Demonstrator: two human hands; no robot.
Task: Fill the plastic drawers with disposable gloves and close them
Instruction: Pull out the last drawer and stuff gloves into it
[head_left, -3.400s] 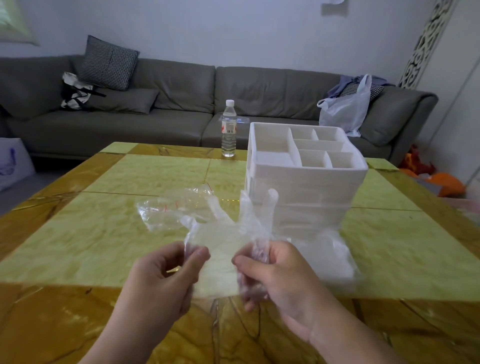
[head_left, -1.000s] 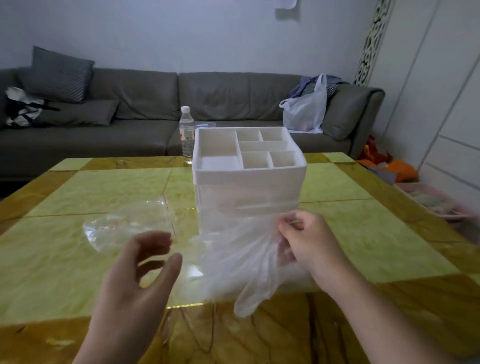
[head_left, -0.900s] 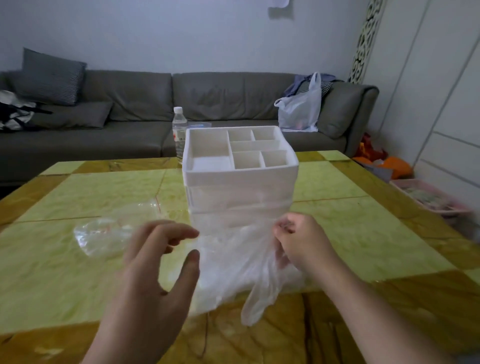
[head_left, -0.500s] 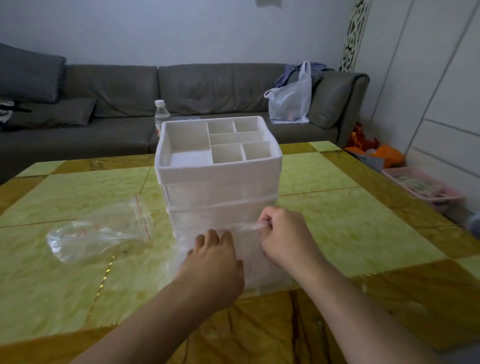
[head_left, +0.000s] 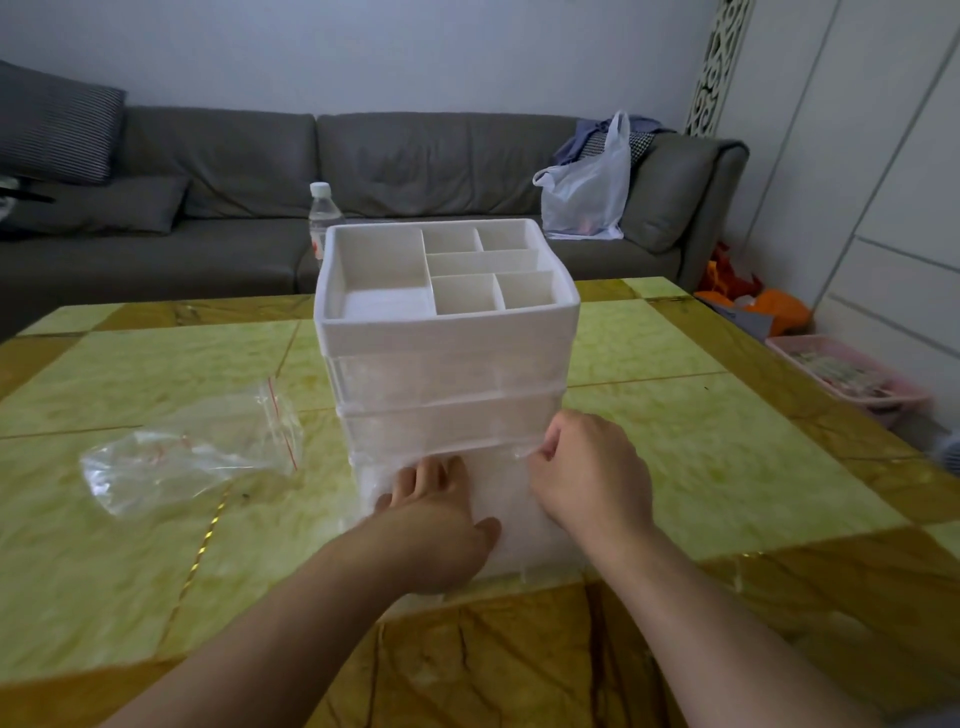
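A white plastic drawer organizer (head_left: 447, 358) stands mid-table, with open compartments on top and translucent drawers below. Its bottom drawer (head_left: 511, 525) is pulled out toward me and holds clear disposable gloves (head_left: 506, 499). My left hand (head_left: 434, 525) lies flat, fingers straight, pressing the gloves down into that drawer. My right hand (head_left: 589, 475) pinches a glove edge at the drawer's right back, close to the organizer's front.
An empty clear zip bag (head_left: 187, 457) with a red seal lies on the yellow-green table (head_left: 701, 441) to the left. A water bottle (head_left: 323, 215) stands behind the organizer. Beyond are a grey sofa (head_left: 415, 171) and a white plastic bag (head_left: 587, 192).
Earlier both hands held a glove up in the air. My right hand carried it to the open bottom drawer, and my left hand came down flat on it.
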